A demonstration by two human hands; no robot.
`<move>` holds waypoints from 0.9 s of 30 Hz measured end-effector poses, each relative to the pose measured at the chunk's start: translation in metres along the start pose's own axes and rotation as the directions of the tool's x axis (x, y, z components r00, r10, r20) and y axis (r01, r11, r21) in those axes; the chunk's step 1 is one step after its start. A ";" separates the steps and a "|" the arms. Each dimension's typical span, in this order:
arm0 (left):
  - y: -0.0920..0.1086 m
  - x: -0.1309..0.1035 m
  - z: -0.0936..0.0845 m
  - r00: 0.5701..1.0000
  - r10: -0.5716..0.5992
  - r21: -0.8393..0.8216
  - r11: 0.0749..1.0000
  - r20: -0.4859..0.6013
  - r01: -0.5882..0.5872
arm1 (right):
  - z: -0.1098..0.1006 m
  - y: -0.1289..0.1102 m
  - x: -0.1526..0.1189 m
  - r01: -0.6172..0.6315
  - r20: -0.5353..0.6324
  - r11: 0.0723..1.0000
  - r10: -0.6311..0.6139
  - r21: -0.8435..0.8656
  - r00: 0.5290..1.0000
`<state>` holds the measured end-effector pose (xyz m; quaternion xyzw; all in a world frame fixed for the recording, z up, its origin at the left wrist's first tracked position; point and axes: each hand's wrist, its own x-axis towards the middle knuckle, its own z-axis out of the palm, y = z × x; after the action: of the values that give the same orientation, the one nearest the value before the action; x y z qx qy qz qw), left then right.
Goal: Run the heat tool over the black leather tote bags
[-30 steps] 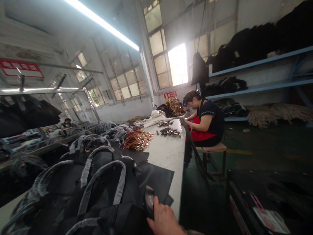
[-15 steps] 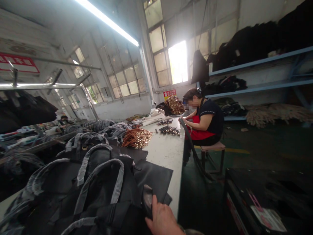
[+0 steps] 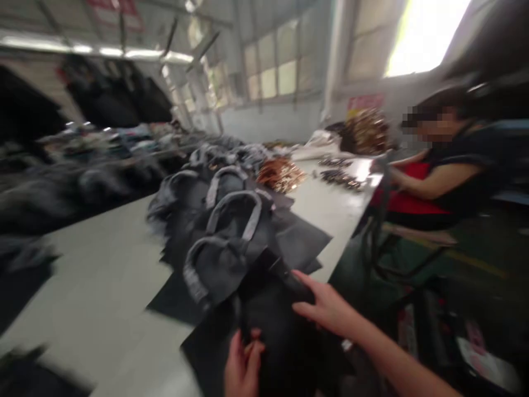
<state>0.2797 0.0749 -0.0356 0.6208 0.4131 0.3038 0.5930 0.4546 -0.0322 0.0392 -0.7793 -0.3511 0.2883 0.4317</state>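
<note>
Left hand (image 3: 243, 361) pinches the black bag (image 3: 268, 314); right hand (image 3: 326, 306) rests spread on it; red sign (image 3: 366, 102) unreadable.

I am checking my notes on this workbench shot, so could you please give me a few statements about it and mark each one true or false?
1. Both of the person's hands are on the black piece at the near table edge. True: the left hand pinches its near edge and the right hand rests on top of the black piece.
2. The bags stacked behind it have red handles. False: the bags have grey handles.
3. A co-worker sits at the far right of the table. True: the co-worker is seated there.
4. The table top is dark green. False: the table is white.
</note>
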 end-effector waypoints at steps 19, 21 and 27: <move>-0.025 0.015 -0.021 0.961 0.077 -0.397 0.917 0.264 0.035 | 0.040 -0.040 0.014 -0.152 0.332 0.987 0.128 0.048 0.934; -0.026 0.017 -0.021 0.970 0.041 -0.456 0.887 0.238 0.074 | 0.032 -0.037 0.014 -0.195 0.368 0.980 0.164 0.047 0.915; -0.027 0.021 -0.024 0.968 0.053 -0.419 0.906 0.246 0.057 | 0.020 -0.027 -0.003 -0.327 0.557 0.945 0.280 -0.016 0.782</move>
<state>0.2651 0.1037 -0.0621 0.5106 0.2596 0.3041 0.7612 0.4292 -0.0147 0.0540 -0.6907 -0.3182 0.5805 0.2910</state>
